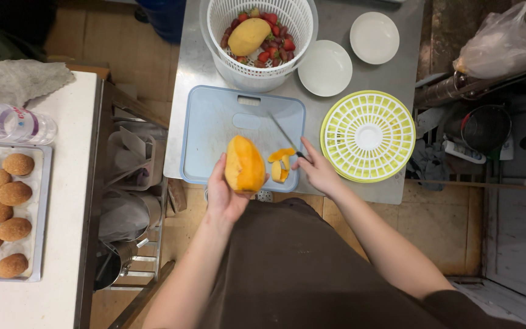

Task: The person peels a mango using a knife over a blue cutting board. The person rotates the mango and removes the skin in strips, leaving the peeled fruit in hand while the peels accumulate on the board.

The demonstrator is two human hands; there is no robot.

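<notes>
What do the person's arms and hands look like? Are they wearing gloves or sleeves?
No gloves: the left hand and the right hand are both bare. The forearms are bare too, with no watch, bracelet or rings that I can see. A dark sleeve only starts high up on the right arm, near the picture's bottom edge. A dark brown apron covers the person's front.

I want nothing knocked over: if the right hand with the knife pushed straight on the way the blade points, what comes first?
Probably the white slotted plastic basket holding a mango and strawberries; before it the right hand and knife cross only bare light-blue cutting board. Height is unclear.
</notes>
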